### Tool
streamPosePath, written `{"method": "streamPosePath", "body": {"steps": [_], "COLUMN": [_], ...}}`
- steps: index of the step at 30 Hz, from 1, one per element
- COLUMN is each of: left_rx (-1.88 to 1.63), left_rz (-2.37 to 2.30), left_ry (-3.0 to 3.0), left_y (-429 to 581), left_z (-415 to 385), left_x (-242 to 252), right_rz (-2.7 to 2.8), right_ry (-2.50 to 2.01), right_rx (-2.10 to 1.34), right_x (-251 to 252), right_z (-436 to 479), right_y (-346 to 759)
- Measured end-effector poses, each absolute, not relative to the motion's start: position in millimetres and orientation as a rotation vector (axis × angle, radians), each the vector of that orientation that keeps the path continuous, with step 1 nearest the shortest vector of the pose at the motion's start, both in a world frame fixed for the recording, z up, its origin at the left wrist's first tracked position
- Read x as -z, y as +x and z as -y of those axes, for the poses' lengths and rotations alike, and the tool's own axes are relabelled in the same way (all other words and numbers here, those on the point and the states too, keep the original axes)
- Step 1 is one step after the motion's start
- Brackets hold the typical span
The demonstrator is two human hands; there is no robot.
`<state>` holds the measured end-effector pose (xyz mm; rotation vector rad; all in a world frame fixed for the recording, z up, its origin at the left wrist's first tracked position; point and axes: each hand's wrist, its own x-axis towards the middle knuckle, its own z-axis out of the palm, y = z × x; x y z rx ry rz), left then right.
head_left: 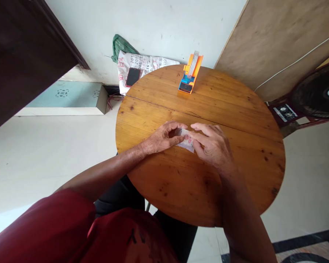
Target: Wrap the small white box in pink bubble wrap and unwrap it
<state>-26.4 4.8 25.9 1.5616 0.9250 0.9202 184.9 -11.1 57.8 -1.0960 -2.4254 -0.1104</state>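
Note:
A small pale paper slip with red marks (187, 142) lies on the round wooden table (197, 182) between both hands. My left hand (164, 138) pinches its left end with curled fingers. My right hand (212, 146) presses and pinches its right side, covering part of it. Most of the slip is hidden under the fingers.
An orange and blue plastic holder (190, 75) with a grey strip stands at the table's far edge. Behind the table, a printed white sack (142, 65), a dark phone (133, 76) and a green bag (122, 45) rest against the wall. A fan (318, 93) stands at the right.

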Motion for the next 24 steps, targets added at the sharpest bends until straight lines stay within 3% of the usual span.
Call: {"method": "streamPosePath", "body": {"steps": [16,24], "left_rx": [-0.88,-0.889], "left_rz": [-0.884,-0.909], "left_ry": [1.472,1.528], "left_y": [-27.5,-28.1], "left_z": [-4.0,-5.3], "left_x": [-26.1,-24.8], "right_rz": [2.22,2.324], "right_ry": [-1.112,-1.119], "right_rx": [-0.263,-0.141], "right_x": [-57.9,-52.3], "right_z": [6.4,8.9], "right_y": [191.7,187.8]}}
